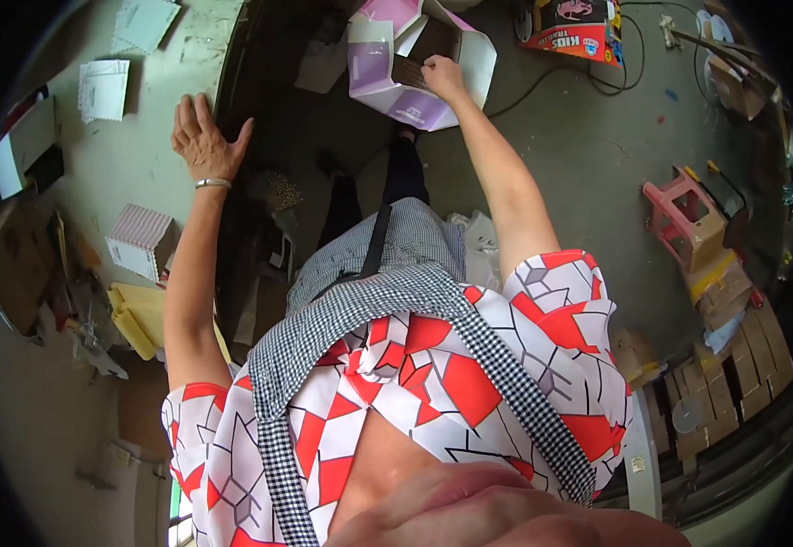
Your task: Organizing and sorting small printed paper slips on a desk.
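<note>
My left hand (205,141) lies flat on the pale green tabletop (155,96) near its edge, fingers and thumb spread, holding nothing. On the right, my arm reaches down to an open purple and white carton (371,68) on the floor. My right hand (445,77) is inside its opening, fingers curled against a brown piece with a ridged edge (407,71). The fingertips are partly hidden, so the exact grip is unclear. Small stacks of white cards (104,89) lie on the table beyond my left hand, and a striped stack (144,239) sits beside my left forearm.
A red printed box (574,32) and a loose black cable (542,80) are on the floor at the far right. A pink and tan stool (684,219) stands to the right, with flattened cardboard (720,383) behind it. A yellow object (136,319) is beneath my left elbow.
</note>
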A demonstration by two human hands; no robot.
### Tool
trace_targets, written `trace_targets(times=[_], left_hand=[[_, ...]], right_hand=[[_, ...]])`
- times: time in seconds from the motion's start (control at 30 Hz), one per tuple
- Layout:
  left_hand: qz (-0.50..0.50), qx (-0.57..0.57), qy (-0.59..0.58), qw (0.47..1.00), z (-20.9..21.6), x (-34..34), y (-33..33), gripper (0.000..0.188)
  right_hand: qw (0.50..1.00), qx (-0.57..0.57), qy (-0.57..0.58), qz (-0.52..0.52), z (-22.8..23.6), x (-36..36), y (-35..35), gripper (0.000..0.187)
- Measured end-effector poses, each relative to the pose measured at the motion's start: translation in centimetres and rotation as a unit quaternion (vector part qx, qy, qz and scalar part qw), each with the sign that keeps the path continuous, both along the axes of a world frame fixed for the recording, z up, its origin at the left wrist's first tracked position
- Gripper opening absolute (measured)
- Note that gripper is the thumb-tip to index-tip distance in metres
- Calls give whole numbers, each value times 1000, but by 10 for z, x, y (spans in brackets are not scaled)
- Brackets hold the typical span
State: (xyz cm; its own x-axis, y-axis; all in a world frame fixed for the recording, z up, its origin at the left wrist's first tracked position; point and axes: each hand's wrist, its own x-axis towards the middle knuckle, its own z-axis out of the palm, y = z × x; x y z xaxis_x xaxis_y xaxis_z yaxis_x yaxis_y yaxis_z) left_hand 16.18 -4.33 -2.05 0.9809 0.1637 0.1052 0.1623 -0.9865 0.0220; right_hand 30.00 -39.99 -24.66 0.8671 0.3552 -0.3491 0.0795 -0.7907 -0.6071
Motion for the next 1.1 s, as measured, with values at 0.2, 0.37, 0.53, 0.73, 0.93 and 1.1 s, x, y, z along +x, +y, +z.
trace_targets(times=[0.2,0.37,0.53,0.73,0.93,1.1], left_hand=[[32,15,8,999,20,5,-10,89],[5,25,-3,1000,38,-53,9,89],[5,24,-12,1000,43,-61,9,89],[-1,26,-15,1000,51,-66,7,89],[-2,29,-22,999,54,-66,3,91],[-6,34,-23,999,57,-72,4,91]], right_hand=[[936,-239,172,-192,25,21,37,75],[911,-266,271,-158,47,-52,67,100],[955,-265,98,-85,32,-64,67,79],[921,-304,232,-77,18,-39,58,81],[935,-307,127,-124,13,-67,58,65],[950,-229,103,-188,22,-69,55,47]])
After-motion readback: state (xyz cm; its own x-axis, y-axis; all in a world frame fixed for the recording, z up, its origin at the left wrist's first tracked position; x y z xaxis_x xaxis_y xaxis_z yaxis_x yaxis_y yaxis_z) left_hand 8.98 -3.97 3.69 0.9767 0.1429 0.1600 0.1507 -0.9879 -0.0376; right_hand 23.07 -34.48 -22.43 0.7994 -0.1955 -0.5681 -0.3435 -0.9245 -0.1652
